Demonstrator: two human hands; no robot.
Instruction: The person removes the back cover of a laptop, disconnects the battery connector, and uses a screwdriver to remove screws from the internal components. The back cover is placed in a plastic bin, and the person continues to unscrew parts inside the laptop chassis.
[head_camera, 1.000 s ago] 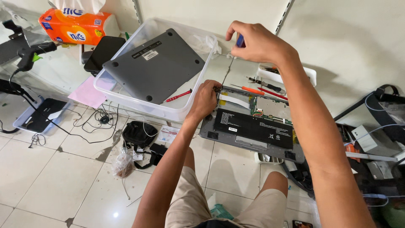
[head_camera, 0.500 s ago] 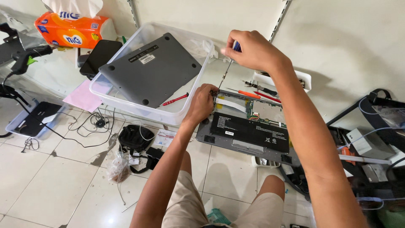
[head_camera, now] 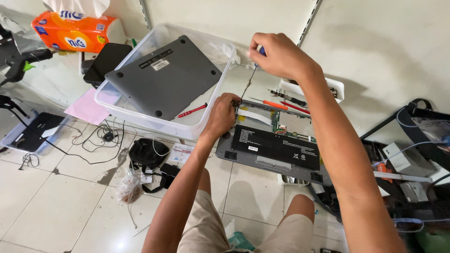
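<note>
Grey laptop [head_camera: 274, 145]: it lay open on the white floor tiles, bottom cover off, with its black battery and green board showing. It sat just in front of the person's knees.
Right hand [head_camera: 276, 56]: it was up high over the laptop, fingers closed tight around the blue top of a thin screwdriver [head_camera: 249, 80].
Screwdriver: its thin shaft ran down and left from the right hand to the far left corner of the laptop, next to the left hand.
Left hand [head_camera: 223, 112]: it was pressed on that same corner, fingers curled down. I could not tell if they pinched anything.
Clear tub [head_camera: 190, 129]: it stood just left of the laptop, with the grey bottom cover [head_camera: 164, 77] lying inside and a red screwdriver [head_camera: 192, 110] beside it.
Orange screwdriver [head_camera: 274, 104]: it lay past the laptop, near a small white tray [head_camera: 335, 86].
Change from half a second before: both hands had stayed on the same spots; only the view had shifted a little to the right.
</note>
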